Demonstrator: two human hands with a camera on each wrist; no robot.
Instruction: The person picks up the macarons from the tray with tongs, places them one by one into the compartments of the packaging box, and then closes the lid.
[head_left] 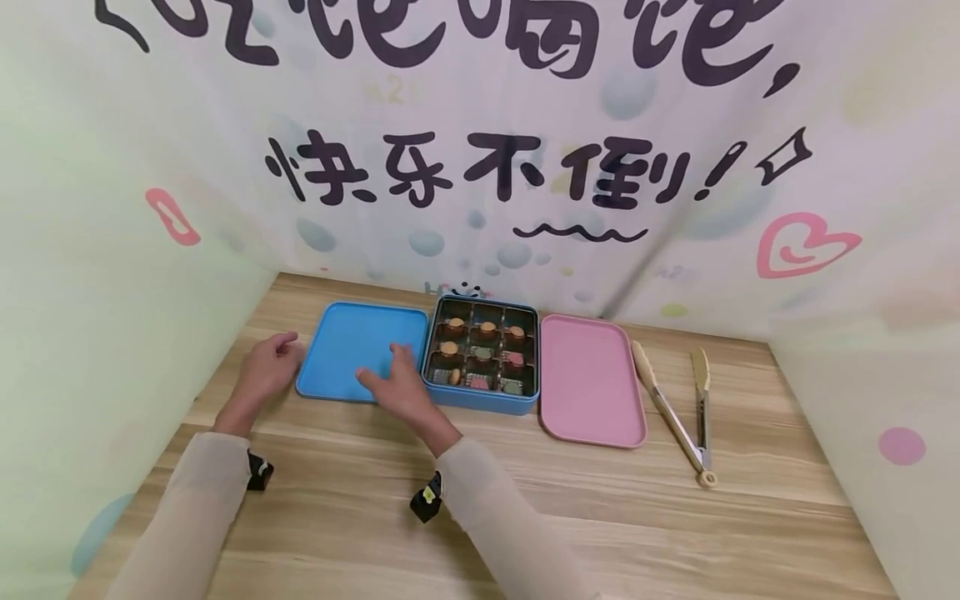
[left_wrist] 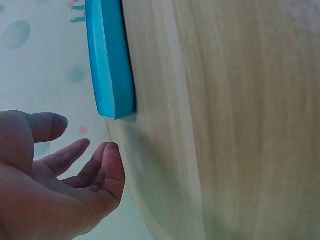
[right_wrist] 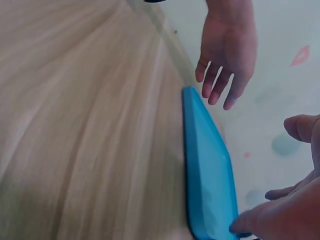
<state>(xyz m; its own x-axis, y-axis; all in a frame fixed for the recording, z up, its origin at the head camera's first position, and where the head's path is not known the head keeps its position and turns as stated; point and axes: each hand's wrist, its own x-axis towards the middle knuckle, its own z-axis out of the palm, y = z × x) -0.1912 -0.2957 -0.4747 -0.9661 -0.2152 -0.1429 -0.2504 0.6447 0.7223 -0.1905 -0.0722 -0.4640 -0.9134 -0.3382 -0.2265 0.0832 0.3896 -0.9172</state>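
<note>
A flat blue lid (head_left: pixel 352 346) lies on the table with its raised rim up, just left of a blue box (head_left: pixel 480 401). My left hand (head_left: pixel 266 371) is beside the lid's left edge, fingers loosely bent and nothing in them. In the left wrist view, a gap shows between the fingertips and the lid (left_wrist: pixel 110 60). Over the lid's right part is my right hand (head_left: pixel 401 387), thumb and fingers spread and holding nothing. The right wrist view has its fingertips right at the near end of the lid (right_wrist: pixel 210 175).
Inside the box, a clear divided insert holds several small cookies (head_left: pixel 448 348) in brown, pink and green. A pink tray (head_left: pixel 592 383) lies right of the box. Farther right, tongs (head_left: pixel 678 425) rest spread on the wooden table (head_left: pixel 600 517). Printed cloth walls (head_left: pixel 465 242) enclose the back and sides.
</note>
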